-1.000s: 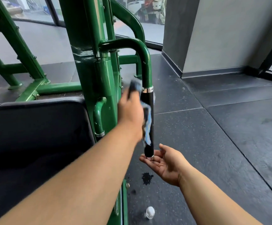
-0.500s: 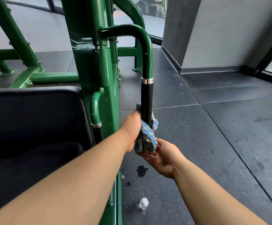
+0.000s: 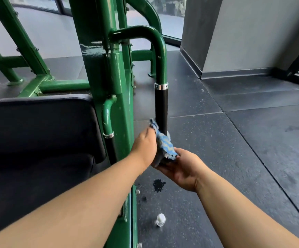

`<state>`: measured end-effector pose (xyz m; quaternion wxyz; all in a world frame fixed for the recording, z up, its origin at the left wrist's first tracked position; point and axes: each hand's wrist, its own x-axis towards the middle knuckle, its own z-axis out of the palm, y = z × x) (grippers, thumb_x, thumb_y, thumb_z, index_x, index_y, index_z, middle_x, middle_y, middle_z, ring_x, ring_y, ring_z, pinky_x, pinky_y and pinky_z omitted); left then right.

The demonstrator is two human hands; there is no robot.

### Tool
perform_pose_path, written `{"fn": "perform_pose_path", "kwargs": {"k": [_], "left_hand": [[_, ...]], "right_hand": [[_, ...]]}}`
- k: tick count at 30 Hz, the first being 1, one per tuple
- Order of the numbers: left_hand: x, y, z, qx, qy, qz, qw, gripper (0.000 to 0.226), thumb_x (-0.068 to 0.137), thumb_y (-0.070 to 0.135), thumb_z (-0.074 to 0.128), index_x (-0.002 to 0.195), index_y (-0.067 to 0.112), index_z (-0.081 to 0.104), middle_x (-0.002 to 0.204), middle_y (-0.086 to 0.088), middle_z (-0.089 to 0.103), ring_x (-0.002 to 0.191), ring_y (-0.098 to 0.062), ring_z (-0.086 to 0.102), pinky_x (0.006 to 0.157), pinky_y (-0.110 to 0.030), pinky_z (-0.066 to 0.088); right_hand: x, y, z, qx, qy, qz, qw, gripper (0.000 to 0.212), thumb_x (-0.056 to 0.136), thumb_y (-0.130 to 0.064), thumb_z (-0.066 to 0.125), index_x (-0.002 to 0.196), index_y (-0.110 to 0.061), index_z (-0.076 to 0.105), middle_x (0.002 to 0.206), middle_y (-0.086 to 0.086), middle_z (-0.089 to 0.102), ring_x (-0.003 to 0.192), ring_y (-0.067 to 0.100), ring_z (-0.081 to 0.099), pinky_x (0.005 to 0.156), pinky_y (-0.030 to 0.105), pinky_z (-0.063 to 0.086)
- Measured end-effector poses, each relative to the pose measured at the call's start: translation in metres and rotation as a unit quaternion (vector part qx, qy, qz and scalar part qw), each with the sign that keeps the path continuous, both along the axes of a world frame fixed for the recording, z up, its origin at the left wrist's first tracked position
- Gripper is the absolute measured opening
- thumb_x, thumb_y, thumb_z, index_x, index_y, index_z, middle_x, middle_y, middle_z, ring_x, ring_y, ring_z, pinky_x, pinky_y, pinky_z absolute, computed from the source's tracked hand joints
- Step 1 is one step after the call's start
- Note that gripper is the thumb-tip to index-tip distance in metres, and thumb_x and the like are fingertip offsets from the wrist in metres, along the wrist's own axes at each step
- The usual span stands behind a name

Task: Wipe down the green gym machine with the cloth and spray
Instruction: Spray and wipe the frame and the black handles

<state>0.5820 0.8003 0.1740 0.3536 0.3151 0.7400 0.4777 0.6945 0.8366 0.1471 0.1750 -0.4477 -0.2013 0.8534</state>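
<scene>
Though half hidden behind the left hand (image 3: 145,149), shows plainly as blue-and-pale terry: cloth (image 3: 164,145), bunched round the low end of the black grip (image 3: 161,108). Clamped there by the left hand, fingers curled round cloth and grip together, back of the hand toward the camera, fingertips out of sight behind the fabric. Cupped from below by the right hand (image 3: 182,169), palm up, fingers loosely straight, touching the cloth's hanging edge without pinching it.

Above the grip, a chrome ring (image 3: 161,86), then a green tube (image 3: 160,59) rising, bending over and joining the machine (image 3: 109,68) at its broad upright. Glossy paint on that upright, with pale reflections near the joint. Left of the upright, a black pad (image 3: 38,126), filling the lower left of the view. Between pad and upright, a shorter handle (image 3: 106,115), also green, with its own chrome band and black lower part.

On the dark floor (image 3: 234,140), just below the hands, a small patch of black crumbs (image 3: 158,185). Nearer the camera, a small clear bottle (image 3: 161,219) with a white top, upright, just beside the machine's base and well apart from both hands. Farther back at left, more green frame (image 3: 27,49) before window glass; at right, a grey wall (image 3: 252,33).
</scene>
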Motion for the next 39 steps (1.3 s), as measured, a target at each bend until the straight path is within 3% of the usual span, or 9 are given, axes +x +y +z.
{"fn": "perform_pose_path", "kwargs": {"k": [3,8,12,16,27,29,32,35,39], "left_hand": [[-0.004,-0.021,0.006,0.074,0.173,0.024,0.982,0.014,0.084,0.028,0.048,0.096,0.023,0.055,0.097,-0.004,0.060,0.089,-0.021,0.052,0.081,-0.030,0.042],[-0.005,-0.003,0.061,0.340,0.428,0.032,0.837,0.051,0.089,0.000,0.053,0.138,-0.001,0.043,0.136,-0.008,0.046,0.127,-0.024,0.044,0.110,-0.024,0.033],[0.002,0.005,0.010,0.262,0.633,-0.140,0.715,0.051,0.089,-0.004,0.046,0.139,0.002,0.046,0.145,-0.017,0.044,0.139,-0.032,0.029,0.118,-0.045,0.015],[-0.004,-0.007,-0.034,0.198,0.702,-0.191,0.657,0.049,0.088,0.003,0.036,0.131,0.008,0.057,0.140,-0.009,0.052,0.136,-0.025,0.032,0.108,-0.057,0.032],[-0.006,-0.056,-0.082,0.168,0.637,-0.361,0.660,0.052,0.078,0.007,0.034,0.115,0.014,0.069,0.119,-0.003,0.067,0.117,-0.022,0.057,0.091,-0.044,0.052],[-0.014,-0.063,-0.080,0.178,0.610,-0.297,0.713,0.040,0.079,0.012,0.039,0.102,0.026,0.068,0.102,-0.003,0.068,0.102,-0.025,0.058,0.087,-0.041,0.048],[-0.012,-0.047,-0.029,0.167,0.325,0.060,0.929,0.029,0.080,0.007,0.033,0.072,0.032,0.047,0.074,0.000,0.055,0.069,-0.025,0.055,0.063,-0.034,0.049],[-0.007,-0.006,0.009,0.194,-0.045,0.208,0.958,0.031,0.091,0.002,0.032,0.084,0.024,0.052,0.070,-0.002,0.054,0.051,-0.011,0.053,0.043,-0.025,0.039],[0.014,0.013,-0.008,0.095,-0.078,0.096,0.988,0.038,0.094,0.049,0.036,0.103,0.022,0.061,0.091,-0.001,0.064,0.080,-0.013,0.060,0.078,-0.013,0.048]], "right_hand": [[-0.001,0.002,-0.005,-0.008,-0.010,-0.021,1.000,0.038,0.104,-0.026,0.039,0.115,0.005,0.060,0.104,0.021,0.071,0.093,0.031,0.069,0.076,0.038,0.059],[0.009,-0.005,-0.008,-0.036,-0.014,-0.030,0.999,0.045,0.104,-0.031,0.041,0.106,0.012,0.053,0.109,0.028,0.063,0.101,0.040,0.065,0.073,0.040,0.059],[0.018,0.007,0.000,-0.021,-0.020,-0.036,0.999,0.050,0.104,-0.036,0.038,0.116,0.011,0.053,0.120,0.030,0.059,0.113,0.039,0.061,0.077,0.039,0.055],[0.026,0.008,0.000,-0.019,-0.020,-0.044,0.999,0.051,0.103,-0.038,0.038,0.118,0.010,0.052,0.119,0.031,0.060,0.110,0.040,0.062,0.079,0.039,0.054],[0.031,0.003,-0.014,0.020,-0.106,-0.010,0.994,0.045,0.103,-0.041,0.038,0.113,-0.002,0.059,0.115,0.019,0.064,0.097,0.028,0.063,0.076,0.034,0.052],[0.031,0.004,-0.015,0.024,-0.113,0.000,0.993,0.044,0.103,-0.041,0.037,0.112,-0.003,0.059,0.119,0.020,0.063,0.107,0.031,0.062,0.086,0.036,0.049],[0.035,0.011,-0.016,0.021,-0.107,-0.013,0.994,0.043,0.103,-0.039,0.038,0.112,-0.002,0.058,0.123,0.021,0.061,0.109,0.032,0.060,0.090,0.037,0.048],[0.033,0.015,-0.021,0.018,-0.106,-0.018,0.994,0.042,0.103,-0.038,0.037,0.113,-0.002,0.057,0.123,0.021,0.061,0.110,0.031,0.060,0.090,0.036,0.047],[0.023,0.011,-0.028,0.010,-0.103,-0.009,0.995,0.043,0.103,-0.040,0.038,0.114,-0.002,0.056,0.118,0.021,0.062,0.103,0.031,0.061,0.089,0.036,0.051]]}}
